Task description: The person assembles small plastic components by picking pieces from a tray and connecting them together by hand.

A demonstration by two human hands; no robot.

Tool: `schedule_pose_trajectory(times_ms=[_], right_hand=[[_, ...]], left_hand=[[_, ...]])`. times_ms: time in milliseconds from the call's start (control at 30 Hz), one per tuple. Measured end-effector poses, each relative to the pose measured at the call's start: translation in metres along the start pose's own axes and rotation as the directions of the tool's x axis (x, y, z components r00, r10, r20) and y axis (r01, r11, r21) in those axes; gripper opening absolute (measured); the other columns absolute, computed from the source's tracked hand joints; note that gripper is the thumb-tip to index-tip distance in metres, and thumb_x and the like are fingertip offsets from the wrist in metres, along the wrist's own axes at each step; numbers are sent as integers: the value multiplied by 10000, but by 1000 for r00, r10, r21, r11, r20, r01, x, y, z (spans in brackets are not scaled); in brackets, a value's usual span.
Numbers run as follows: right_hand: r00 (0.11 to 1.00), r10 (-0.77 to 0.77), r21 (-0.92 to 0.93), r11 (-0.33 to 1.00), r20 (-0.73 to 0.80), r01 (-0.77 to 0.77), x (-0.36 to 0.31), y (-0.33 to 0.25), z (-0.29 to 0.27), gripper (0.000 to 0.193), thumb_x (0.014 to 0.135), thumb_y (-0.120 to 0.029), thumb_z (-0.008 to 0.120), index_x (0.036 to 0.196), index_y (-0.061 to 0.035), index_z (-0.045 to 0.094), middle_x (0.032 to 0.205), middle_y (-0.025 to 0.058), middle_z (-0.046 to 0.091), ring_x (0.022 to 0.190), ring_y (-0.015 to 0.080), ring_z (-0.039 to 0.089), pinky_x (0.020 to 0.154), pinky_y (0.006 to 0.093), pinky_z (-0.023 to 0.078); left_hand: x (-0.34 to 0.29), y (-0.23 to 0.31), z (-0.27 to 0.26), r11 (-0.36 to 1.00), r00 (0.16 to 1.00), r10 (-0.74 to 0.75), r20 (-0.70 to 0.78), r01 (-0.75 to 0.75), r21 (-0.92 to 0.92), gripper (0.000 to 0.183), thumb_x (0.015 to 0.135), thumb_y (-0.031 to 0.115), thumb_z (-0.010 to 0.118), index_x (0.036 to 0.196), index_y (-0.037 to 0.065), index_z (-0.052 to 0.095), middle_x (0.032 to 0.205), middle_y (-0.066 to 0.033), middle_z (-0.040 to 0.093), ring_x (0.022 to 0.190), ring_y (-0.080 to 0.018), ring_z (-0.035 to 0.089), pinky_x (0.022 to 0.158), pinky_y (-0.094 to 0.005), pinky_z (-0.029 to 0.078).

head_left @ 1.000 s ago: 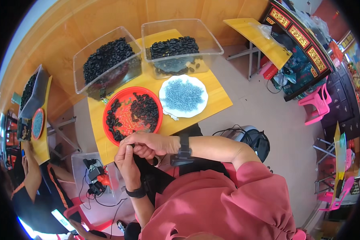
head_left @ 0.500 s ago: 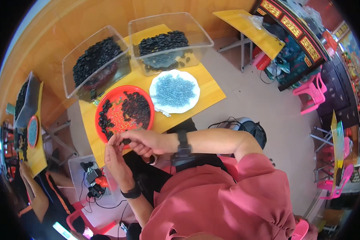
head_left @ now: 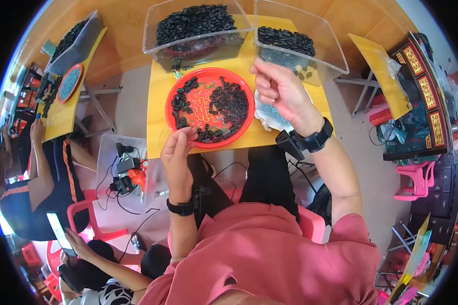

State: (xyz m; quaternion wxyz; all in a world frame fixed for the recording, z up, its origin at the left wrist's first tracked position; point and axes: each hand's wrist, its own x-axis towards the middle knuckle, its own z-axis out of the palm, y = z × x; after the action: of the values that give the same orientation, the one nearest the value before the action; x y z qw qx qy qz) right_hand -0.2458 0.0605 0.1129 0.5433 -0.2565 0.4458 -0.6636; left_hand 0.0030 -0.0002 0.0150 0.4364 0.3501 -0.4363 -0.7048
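Observation:
My left hand (head_left: 178,160) is at the near rim of a round red plate (head_left: 171,122), its thumb and fingertips pinched together. What lies in that pinch, if anything, I cannot make out. Raised to the right, my right hand (head_left: 289,96) covers part of a white scallop-edged plate (head_left: 269,125). Its fingers are curled and the thumb presses on the index finger; anything held there is too small to see. Small black pieces (head_left: 229,104), some loose and some in a dense pile, lie on the red plate. The white plate bears many tiny blue-grey pieces (head_left: 269,109).
Two clear bins of black ring-like pieces, the left bin (head_left: 198,51) and the right bin (head_left: 336,71), stand at the back of the yellow table (head_left: 158,101). A clear box (head_left: 103,162) with cables is on the floor. People sit at left, one holding a phone (head_left: 61,234).
My hands, together at the red plate's near edge before, have parted. The right one has risen away to the right. A dark piece between them no longer shows. The whole view has shifted.

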Motion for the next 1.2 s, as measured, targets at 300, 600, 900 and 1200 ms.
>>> schedule_pose_trajectory(times_ms=[300,600,900,1200], right_hand=[[972,233,-152,962,14,-228,16,41,3,219,950,-250,569,889,-49,629,607,-68,442,456,13,297,405,182,225],[973,96,-938,302,209,172,74,74,28,320,882,-158,567,1158,2,588,1027,140,638,953,244,617,865,339,481],[929,149,-926,-126,338,357,120,115,42,639,790,19,496,1405,-102,370,1474,277,255,1338,430,313,1076,447,332],[875,313,-891,-149,368,428,80,84,15,492,774,11,502,1263,-28,532,1328,289,463,1234,377,470,1028,430,382]], left_hand=[[12,-14,-16,990,977,17,-212,-46,-132,171,944,120,545,1072,26,608,1067,-64,642,933,-103,596,782,-231,457],[13,-21,-17,995,966,79,-246,-93,-46,203,921,66,563,1112,1,584,1065,-47,610,994,-118,559,893,-253,427],[11,-18,-8,995,971,74,-226,-86,-45,185,908,36,571,1086,-7,596,1057,-45,607,994,-108,554,899,-240,422],[10,-17,-9,993,966,74,-249,-94,-67,173,907,28,568,1074,-4,598,1040,-39,608,981,-96,552,885,-230,420]])
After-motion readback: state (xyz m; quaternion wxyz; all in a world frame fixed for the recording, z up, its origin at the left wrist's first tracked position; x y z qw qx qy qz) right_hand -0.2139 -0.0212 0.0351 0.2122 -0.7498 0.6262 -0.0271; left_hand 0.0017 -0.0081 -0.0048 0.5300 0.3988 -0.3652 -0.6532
